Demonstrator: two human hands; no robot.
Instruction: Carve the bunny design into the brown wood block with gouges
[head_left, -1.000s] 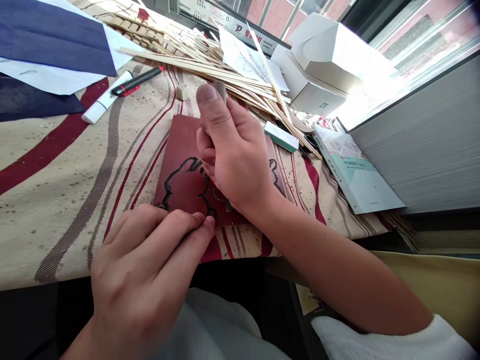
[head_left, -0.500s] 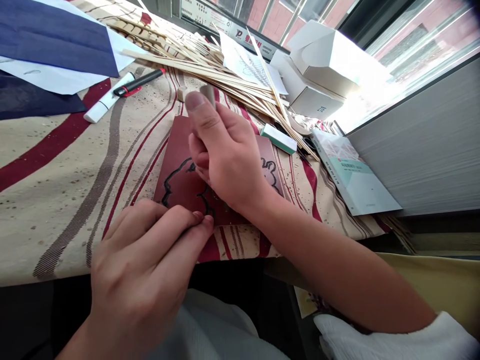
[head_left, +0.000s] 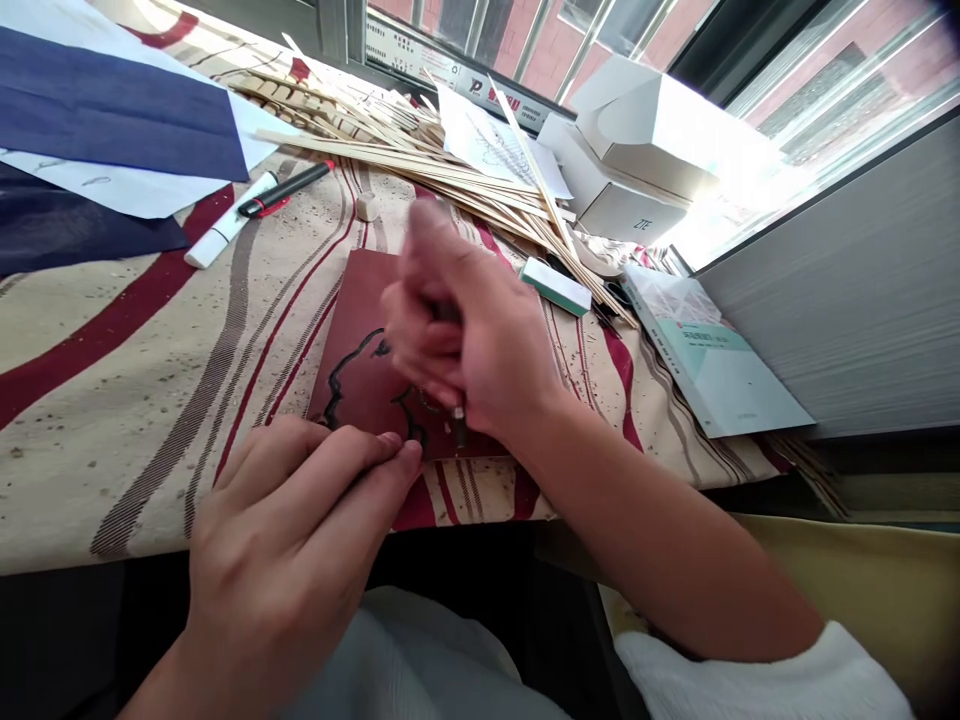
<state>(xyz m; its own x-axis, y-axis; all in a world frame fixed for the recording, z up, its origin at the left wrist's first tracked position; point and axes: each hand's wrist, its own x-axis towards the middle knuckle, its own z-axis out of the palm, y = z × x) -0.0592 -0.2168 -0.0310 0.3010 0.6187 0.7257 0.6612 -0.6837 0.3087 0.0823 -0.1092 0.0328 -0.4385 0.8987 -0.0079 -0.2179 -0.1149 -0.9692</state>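
Observation:
A dark red carving block [head_left: 360, 340] with a black drawn outline lies on the striped cloth [head_left: 120, 400] near the table's front edge. My right hand [head_left: 465, 340], blurred by motion, is closed around a carving tool whose metal tip [head_left: 458, 428] touches the block near its front edge. My left hand [head_left: 300, 540] rests with fingers pressed together on the block's near left corner, holding it down.
A bundle of thin wooden strips [head_left: 420, 160] lies behind the block. A white box [head_left: 637, 150], a green-topped eraser [head_left: 556, 285] and a booklet [head_left: 712, 350] sit to the right. Dark blue paper sheets [head_left: 112, 110], a white marker [head_left: 225, 225] and a black pen [head_left: 285, 188] lie at left.
My right hand has dropped lower toward the block's front edge and the tool tip now shows below it. The view shifted slightly. My left hand stays put.

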